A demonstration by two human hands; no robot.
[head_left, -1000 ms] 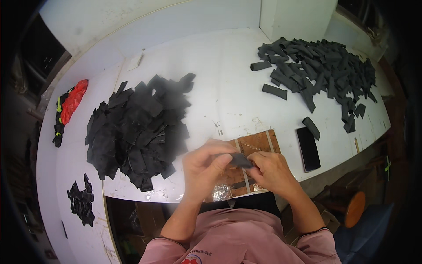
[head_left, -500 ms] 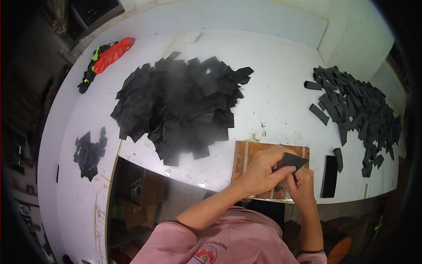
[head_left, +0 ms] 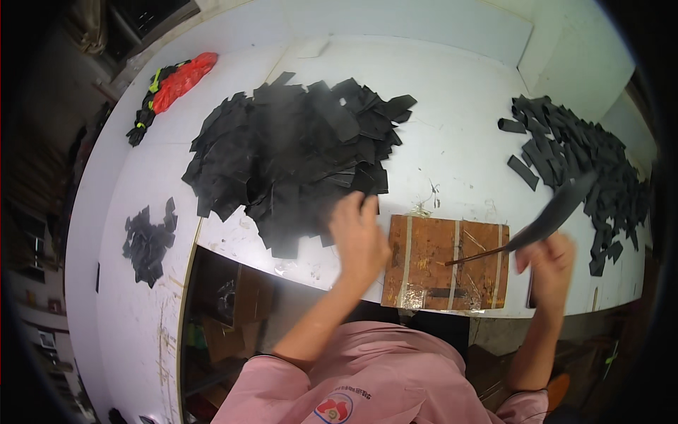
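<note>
My right hand (head_left: 549, 263) is raised past the right edge of a brown board (head_left: 424, 244), its fingers closed at the lower end of a dark, motion-blurred fabric strip (head_left: 554, 212). From that end a thin brown rod (head_left: 477, 256) points left over the board; how rod and strip join is blurred. My left hand (head_left: 361, 237) is at the front right edge of a large heap of flat black fabric pieces (head_left: 282, 155). Its fingers are bent and spread apart, with no piece plainly gripped.
Narrow black rolled or folded pieces (head_left: 565, 145) lie heaped at the far right. A smaller heap of black scraps (head_left: 148, 244) is at the left. A red plastic bag (head_left: 185, 81) lies at the back left of the white table (head_left: 452, 141). Cardboard boxes (head_left: 251, 297) stand below its front edge.
Both hands were together over the board on a small black piece. They have parted: the left to the large heap, the right outward with the strip. The rod now shows.
</note>
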